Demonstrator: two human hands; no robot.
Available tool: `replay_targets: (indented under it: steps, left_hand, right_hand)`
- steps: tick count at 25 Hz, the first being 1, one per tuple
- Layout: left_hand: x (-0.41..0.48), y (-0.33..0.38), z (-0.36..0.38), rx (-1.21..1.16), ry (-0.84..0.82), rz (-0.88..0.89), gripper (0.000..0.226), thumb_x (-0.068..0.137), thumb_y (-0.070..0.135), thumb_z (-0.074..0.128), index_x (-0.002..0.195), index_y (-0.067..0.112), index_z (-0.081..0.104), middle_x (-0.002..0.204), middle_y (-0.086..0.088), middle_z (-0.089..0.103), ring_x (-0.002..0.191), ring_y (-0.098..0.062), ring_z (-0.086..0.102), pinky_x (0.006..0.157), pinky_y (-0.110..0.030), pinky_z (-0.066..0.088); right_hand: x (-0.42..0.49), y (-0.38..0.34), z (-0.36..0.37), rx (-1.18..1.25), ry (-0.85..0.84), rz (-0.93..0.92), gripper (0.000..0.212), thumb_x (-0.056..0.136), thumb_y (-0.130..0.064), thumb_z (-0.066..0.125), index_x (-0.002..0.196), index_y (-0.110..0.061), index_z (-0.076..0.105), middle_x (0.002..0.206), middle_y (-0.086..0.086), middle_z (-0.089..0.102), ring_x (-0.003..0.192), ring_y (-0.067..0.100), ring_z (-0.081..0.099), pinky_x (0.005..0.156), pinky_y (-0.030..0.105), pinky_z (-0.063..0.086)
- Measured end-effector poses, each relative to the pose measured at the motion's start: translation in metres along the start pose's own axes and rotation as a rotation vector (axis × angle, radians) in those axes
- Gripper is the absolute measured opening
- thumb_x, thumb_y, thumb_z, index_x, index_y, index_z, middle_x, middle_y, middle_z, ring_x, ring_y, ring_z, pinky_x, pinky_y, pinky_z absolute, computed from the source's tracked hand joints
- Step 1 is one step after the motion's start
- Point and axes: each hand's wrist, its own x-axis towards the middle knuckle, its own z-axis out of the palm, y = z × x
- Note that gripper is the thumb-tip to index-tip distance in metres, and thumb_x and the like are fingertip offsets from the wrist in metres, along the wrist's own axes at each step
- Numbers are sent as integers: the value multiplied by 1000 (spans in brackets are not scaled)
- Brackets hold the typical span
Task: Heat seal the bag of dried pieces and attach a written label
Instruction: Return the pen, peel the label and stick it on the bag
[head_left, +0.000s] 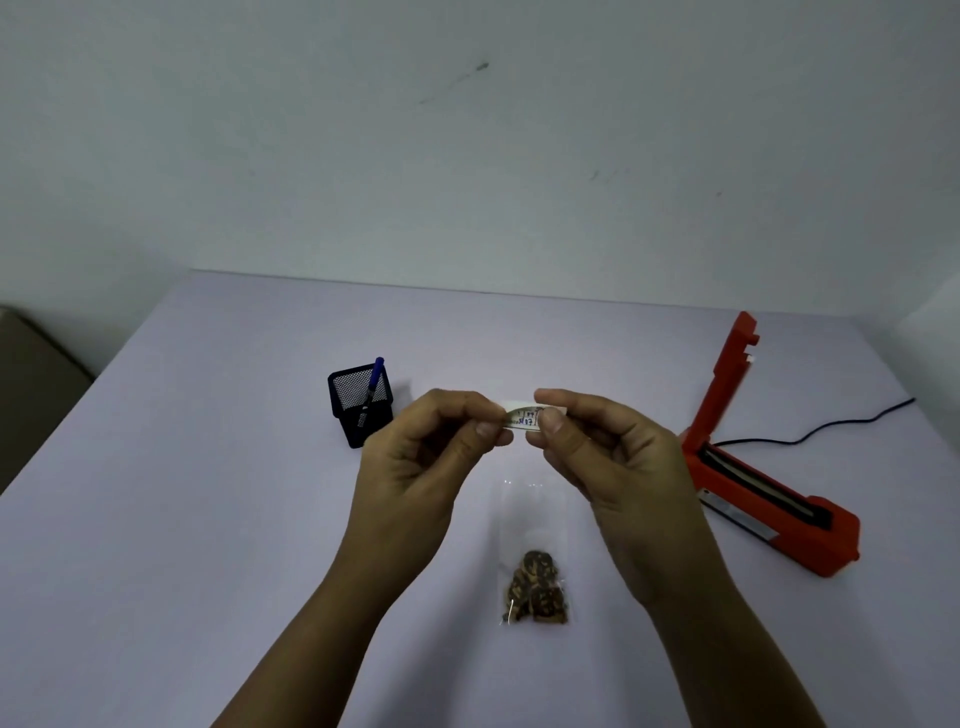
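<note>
Fingers: I am seeing the thumb and fingers (488, 429) of the left hand (415, 467) pinching one end of the label (523, 417), and those of the right hand (618, 467) pinching the other end, narrow and curled.
Label: it is being held in the air between both hands, blue writing facing me, above the far end of the bag (535, 525).
Step in hand: I am judging that the label is being readied for sticking, perhaps peeled from its backing; I cannot tell which.
Doing it well: I would be gripping only the very ends, keeping the strip taut and level, lowering it onto the flat clear part of the bag and pressing from the middle outward.
Bag: it is lying flat on the surface (208, 467) between the forearms, the dried pieces (535, 592) gathering at its near end; I cannot tell whether the top is sealed.
Heat sealer (769, 493): it is standing open to the right, its cable (831, 428) trailing away.
Pen holder (358, 410): it is sitting to the left, carrying the pen (373, 387).
Count: two hands, one label, one bag, one heat sealer, one pen holder, one pen.
</note>
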Motion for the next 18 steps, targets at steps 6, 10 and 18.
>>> replay_targets:
  steps: [6, 10, 18]
  left_hand:
    - [4, -4, -8, -34, -23, -21, 27, 80, 5, 62, 76, 30, 72, 79, 7, 71, 74, -11, 70, 71, -17, 53]
    - [4, -9, -22, 4, -82, -2, 21, 80, 13, 59, 78, 30, 71, 81, 7, 72, 76, -12, 70, 72, -19, 54]
    - [6, -17, -58, 68, -127, -103, 24, 82, 12, 62, 75, 34, 69, 102, 8, 71, 87, -14, 68, 69, -23, 53]
  right_hand:
    - [7, 1, 0, 272, -85, 211, 19, 69, -24, 58, 75, -20, 75, 82, 2, 75, 72, 9, 70, 62, 13, 55]
    - [16, 3, -1, 362, -179, 393, 20, 68, -19, 58, 72, -14, 76, 77, 6, 74, 67, 10, 70, 56, 13, 54]
    - [37, 37, 11, 77, -173, 301, 22, 90, -8, 54, 86, -21, 71, 81, -2, 73, 74, 9, 70, 61, 13, 52]
